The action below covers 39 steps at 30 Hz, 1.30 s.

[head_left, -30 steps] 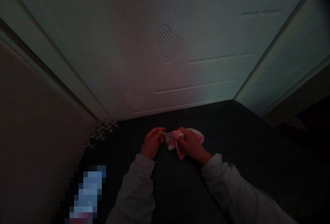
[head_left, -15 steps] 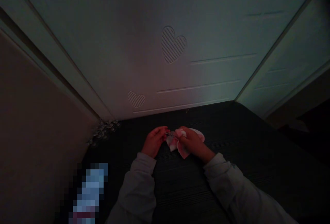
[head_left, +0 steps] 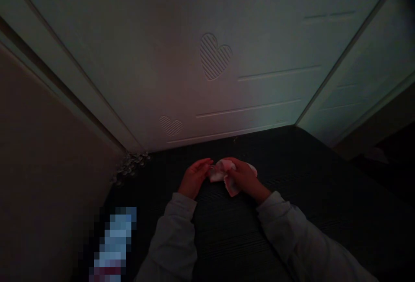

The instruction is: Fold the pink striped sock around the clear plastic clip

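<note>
My right hand (head_left: 247, 181) is closed around a soft pink-and-white cloth (head_left: 218, 173), bunched up, with parts of it sticking out on both sides and below the fingers. Just left of it, my left hand (head_left: 194, 179) has its fingertips pinched together at the cloth's left end. A small, thin, shiny thing (head_left: 212, 167) shows at those fingertips, too dim to name. Both hands are low over the dark tabletop (head_left: 223, 238), and reddish light falls on them.
A heap of small, shiny grey pieces (head_left: 129, 165) lies at the table's left back edge. A pixelated bright, elongated shape (head_left: 113, 238) is at the lower left. Behind the table stands a pale panel (head_left: 259, 48) with embossed hearts and lines.
The cloth has shifted in my right hand: its left part is now bunched higher and covers more of the gap between my hands. Both hands stay nearly in place.
</note>
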Motion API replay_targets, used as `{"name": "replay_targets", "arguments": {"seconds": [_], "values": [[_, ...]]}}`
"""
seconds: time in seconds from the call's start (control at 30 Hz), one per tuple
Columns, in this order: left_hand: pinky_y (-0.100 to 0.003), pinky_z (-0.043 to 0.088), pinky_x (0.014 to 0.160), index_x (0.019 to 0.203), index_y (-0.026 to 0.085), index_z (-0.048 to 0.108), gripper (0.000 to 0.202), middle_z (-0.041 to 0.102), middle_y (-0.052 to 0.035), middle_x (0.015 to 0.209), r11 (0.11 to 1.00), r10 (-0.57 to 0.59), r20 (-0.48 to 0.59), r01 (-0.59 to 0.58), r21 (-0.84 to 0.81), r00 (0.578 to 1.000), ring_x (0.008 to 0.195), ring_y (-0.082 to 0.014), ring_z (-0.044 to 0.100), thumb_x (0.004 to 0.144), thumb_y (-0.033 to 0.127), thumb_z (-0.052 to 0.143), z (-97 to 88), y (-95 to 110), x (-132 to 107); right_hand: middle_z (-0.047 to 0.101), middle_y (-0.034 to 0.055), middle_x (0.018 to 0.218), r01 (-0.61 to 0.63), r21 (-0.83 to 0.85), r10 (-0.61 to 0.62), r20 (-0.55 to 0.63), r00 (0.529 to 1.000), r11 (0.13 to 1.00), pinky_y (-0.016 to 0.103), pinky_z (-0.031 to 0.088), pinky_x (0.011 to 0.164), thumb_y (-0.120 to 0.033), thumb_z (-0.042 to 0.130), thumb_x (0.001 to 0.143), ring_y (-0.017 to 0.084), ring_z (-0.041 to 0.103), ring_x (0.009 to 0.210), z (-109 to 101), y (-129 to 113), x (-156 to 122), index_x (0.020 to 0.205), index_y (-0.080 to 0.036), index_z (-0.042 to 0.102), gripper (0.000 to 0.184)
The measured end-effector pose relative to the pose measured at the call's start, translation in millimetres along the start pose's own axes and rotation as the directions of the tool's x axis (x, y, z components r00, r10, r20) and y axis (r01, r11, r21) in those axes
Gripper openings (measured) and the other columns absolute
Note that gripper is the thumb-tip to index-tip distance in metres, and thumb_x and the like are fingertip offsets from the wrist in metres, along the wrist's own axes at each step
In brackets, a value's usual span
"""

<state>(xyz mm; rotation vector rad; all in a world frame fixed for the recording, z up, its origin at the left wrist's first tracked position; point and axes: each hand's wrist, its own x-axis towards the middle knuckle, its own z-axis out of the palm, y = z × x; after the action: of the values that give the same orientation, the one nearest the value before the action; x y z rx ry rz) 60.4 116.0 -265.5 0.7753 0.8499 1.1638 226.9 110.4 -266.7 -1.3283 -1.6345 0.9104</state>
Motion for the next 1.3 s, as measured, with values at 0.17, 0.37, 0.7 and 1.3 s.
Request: {"name": "replay_targets", "arguments": {"seconds": [0.17,0.37,0.7,1.3], "values": [[-0.028,0.042,0.074,0.087,0.014,0.064,0.025,0.065,-0.0088,0.095,0.999,0.016,0.019,-0.015,-0.050,1.000,0.083,-0.0157,0.059,0.063,0.018,0.069,-2.1,0.3,0.0,0.063,-0.0002,0.064,-0.010,-0.076,0.015,0.057,0.998,0.997,0.025,0.039,0.056,-0.030,0.045,0.077,0.015,0.056,0.062,-0.2,-7.9,-3.3,0.071,-0.017,0.060,0.020],[-0.028,0.042,0.077,0.085,0.014,0.065,0.022,0.064,-0.0077,0.095,0.997,0.042,0.056,-0.038,-0.069,0.998,0.087,-0.0161,0.058,0.064,0.017,0.068,0.3,3.0,-2.5,0.058,-0.0023,0.056,-0.008,-0.056,0.012,0.075,0.997,0.998,0.022,0.036,0.051,-0.035,0.044,0.080,0.013,0.053,0.055,0.6,-10.0,-5.6,0.064,-0.018,0.056,0.027],[-0.028,0.044,0.069,0.090,0.013,0.062,0.026,0.066,-0.0067,0.080,0.993,-0.034,-0.004,0.034,-0.117,0.999,0.071,-0.0143,0.060,0.066,0.021,0.067,2.9,2.6,-1.2,0.062,-0.0011,0.070,-0.006,-0.004,0.006,0.012,1.000,1.000,0.023,0.041,0.057,-0.023,0.044,0.075,0.015,0.057,0.066,1.5,-4.6,-1.8,0.078,-0.019,0.057,0.014],[-0.022,0.042,0.053,0.077,0.012,0.061,0.022,0.059,0.0006,0.060,0.990,-0.034,-0.061,0.025,-0.142,0.998,0.051,-0.0079,0.052,0.062,0.025,0.068,-0.9,3.1,-0.2,0.066,0.0037,0.088,0.025,0.104,-0.045,0.195,0.980,0.994,0.030,0.043,0.074,-0.028,0.046,0.078,0.019,0.059,0.083,-4.9,-5.6,-0.6,0.094,-0.018,0.062,0.025]]}}
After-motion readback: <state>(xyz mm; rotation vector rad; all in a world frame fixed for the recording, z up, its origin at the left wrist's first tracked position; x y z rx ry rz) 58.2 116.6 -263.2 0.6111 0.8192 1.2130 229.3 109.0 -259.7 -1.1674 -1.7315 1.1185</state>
